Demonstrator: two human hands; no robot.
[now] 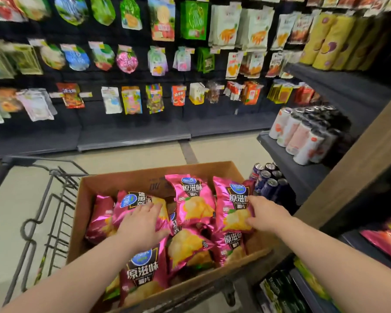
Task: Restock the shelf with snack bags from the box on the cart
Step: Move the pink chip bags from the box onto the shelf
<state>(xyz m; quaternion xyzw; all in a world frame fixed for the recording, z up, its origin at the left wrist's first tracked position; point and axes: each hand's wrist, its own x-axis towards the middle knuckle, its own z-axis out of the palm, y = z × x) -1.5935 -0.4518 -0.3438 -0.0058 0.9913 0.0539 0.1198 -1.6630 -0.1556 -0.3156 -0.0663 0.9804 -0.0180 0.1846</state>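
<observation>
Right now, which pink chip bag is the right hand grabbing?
The upright pink bag at the box's right end. The right hand pinches its edge; the left hand lies flat on another bag.

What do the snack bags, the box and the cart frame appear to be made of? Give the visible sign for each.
Snack bags: probably metallised plastic film, glossy; crinkles catch bright highlights.
Box: corrugated cardboard, matte brown; plain raw walls with a folded flap.
Cart frame: likely metal, dark painted or coated; thin bent rods and tube, though motion blur hides detail.
</observation>
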